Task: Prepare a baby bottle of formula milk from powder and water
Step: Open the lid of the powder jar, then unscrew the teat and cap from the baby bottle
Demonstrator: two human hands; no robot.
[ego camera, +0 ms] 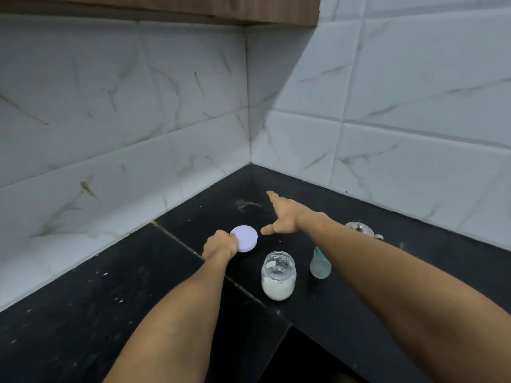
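A glass jar [278, 276] with white powder in its lower part stands lidless on the black counter [110, 299]. Its pale lilac round lid [244, 239] lies behind it to the left, and my left hand [221, 244] grips the lid's near left edge. My right hand [287, 215] hovers over the counter beyond the lid, fingers spread, holding nothing. A clear baby bottle [320, 265] with a teal collar stands right of the jar, partly hidden by my right forearm.
A steel pot with a knobbed lid [359, 229] sits behind my right forearm near the right wall. White marbled tiles enclose the corner on two sides. A wooden cabinet [221, 6] hangs overhead. The counter's front edge steps back at the lower right.
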